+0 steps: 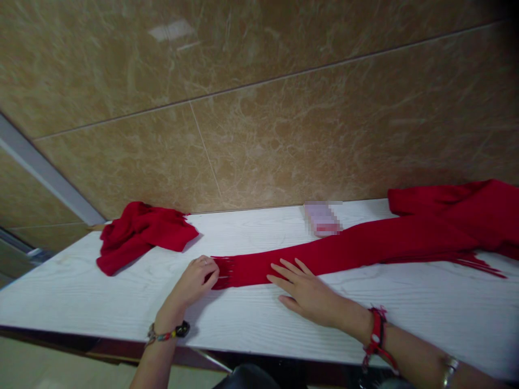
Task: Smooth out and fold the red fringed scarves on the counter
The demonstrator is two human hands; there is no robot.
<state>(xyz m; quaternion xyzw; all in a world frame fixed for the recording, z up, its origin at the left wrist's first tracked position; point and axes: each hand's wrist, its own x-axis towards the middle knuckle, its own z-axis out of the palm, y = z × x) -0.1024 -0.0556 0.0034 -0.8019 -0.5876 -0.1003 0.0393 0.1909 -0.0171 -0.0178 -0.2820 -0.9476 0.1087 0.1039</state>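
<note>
A long red scarf (344, 246) lies stretched flat across the white table, with its fringed end toward the left. At that end my left hand (198, 281) has its fingers curled together on the fringe. My right hand (302, 286) rests palm down by the scarf's near edge, fingers spread over the cloth. Toward the right the strip reaches a larger heap of red cloth (482, 216), where more fringe hangs out. I cannot tell whether strip and heap are one piece.
Crumpled red fabric (144, 235) sits at the table's left end. Near the wall is a small pale pinkish object (320, 216), blurred by pixels. The white wood-grain table (101, 302) runs along a brown marbled tile wall (284, 135).
</note>
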